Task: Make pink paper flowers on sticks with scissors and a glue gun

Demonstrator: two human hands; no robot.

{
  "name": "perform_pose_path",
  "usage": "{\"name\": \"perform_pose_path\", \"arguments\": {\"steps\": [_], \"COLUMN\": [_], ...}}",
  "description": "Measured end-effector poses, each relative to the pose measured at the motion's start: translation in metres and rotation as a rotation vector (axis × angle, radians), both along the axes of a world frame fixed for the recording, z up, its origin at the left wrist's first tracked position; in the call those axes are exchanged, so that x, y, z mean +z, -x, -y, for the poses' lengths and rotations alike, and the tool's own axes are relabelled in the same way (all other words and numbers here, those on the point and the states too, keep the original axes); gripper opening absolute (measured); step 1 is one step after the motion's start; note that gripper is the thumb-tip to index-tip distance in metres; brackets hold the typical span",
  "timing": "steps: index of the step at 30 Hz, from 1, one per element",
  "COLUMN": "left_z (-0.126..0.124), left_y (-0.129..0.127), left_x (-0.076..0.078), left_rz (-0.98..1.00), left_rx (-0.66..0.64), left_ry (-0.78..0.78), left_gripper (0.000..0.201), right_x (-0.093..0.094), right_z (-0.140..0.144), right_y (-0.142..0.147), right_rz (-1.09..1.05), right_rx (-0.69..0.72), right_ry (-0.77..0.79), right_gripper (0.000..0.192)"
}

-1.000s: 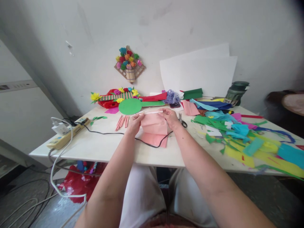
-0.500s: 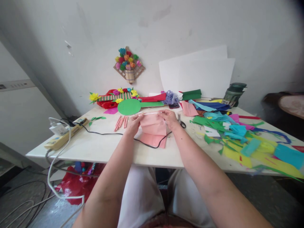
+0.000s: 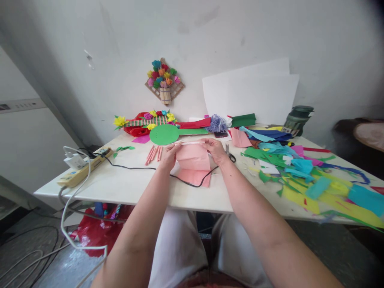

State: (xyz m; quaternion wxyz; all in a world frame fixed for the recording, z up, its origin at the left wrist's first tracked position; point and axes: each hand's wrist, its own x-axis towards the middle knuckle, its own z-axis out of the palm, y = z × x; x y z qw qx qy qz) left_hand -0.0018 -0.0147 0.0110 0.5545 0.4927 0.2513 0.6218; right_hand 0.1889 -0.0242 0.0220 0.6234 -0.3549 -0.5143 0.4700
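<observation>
Both hands [image 3: 192, 151] pinch the pink paper [image 3: 193, 162].

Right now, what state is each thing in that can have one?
Pink paper: held at its top edge, hanging to the table.
Left hand: gripping the paper.
Right hand: gripping the paper.
Scissors: lying on the table; open or shut unclear.
Power strip: charger plugged in.
</observation>
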Motion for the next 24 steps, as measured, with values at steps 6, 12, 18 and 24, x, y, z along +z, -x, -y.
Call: {"name": "perform_pose_path", "arguments": {"steps": [6, 12, 18, 24], "left_z": [0.0008, 0.0013, -0.0005, -0.0009], "left_y": [-0.0015, -0.0019, -0.0013, -0.0007], "left_x": [0.0020, 0.0019, 0.0006, -0.0001], "left_rz": [0.027, 0.022, 0.002, 0.011], "left_rx": [0.041, 0.046, 0.071, 0.031], "left_ry": [0.016, -0.001, 0.012, 0.031], "left_gripper": [0.023, 0.025, 0.026, 0.024], "right_x": [-0.0011, -0.0063, -0.0049, -0.0015], "right_z": [-0.0017, -0.0063, -0.0039, 0.0002], "right_y": [0.0007, -0.0004, 0.0001, 0.0004], "right_rz": [-0.022, -0.015, -0.021, 0.020], "right_rx": [0.025, 0.055, 0.056, 0.002], "right_ry": [0.003, -0.020, -0.015, -0.006], "right_gripper": [0.039, 0.037, 0.037, 0.028]}}
